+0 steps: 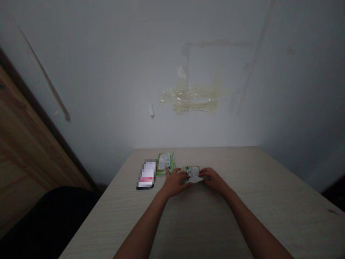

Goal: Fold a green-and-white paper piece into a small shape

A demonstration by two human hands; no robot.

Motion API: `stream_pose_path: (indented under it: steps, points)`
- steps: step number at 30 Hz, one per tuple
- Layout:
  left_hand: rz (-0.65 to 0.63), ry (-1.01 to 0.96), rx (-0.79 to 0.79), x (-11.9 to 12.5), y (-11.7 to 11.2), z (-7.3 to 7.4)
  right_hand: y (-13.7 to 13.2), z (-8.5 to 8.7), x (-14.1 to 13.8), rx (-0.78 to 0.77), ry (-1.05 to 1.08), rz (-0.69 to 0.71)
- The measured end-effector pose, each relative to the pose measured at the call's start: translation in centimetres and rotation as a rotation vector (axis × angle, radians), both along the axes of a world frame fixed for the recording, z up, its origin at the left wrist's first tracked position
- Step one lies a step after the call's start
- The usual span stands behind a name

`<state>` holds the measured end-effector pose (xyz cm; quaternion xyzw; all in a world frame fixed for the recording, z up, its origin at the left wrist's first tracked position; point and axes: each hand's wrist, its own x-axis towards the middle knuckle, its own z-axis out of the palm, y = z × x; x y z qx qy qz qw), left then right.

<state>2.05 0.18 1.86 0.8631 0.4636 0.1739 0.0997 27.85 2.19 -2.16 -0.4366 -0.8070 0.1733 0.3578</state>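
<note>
A small green-and-white printed packet (193, 173) lies on the table between my hands. My left hand (174, 183) rests at its left end, fingers spread, with fingertips and thumb touching the packet. At its right edge is my right hand (215, 180), with curled fingers closed on the border; the thumb is mostly hidden. More green packets (165, 162), apparently overlapping, lie just beyond my left hand, and one outstretched finger reaches their lower edge. The print is too small to read.
A phone (147, 174) with a blurred-out screen lies left of the packets. The pale wooden table (242, 216) meets a grey wall (107, 90) bearing old tape (194, 100). A dark object (51, 216) and wooden panelling (18, 126) stand at the left.
</note>
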Motion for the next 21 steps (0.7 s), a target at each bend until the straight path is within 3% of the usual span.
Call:
stream_pose_path:
  steps: [16, 21]
  points:
    - [0.224, -0.057, 0.095, 0.3, 0.3, 0.2, -0.4, 0.5, -1.2, -0.028, 0.066, -0.102]
    - [0.271, -0.053, 0.125, 0.6, 0.5, -0.6, -0.3, 0.1, -1.8, -0.028, 0.093, -0.159]
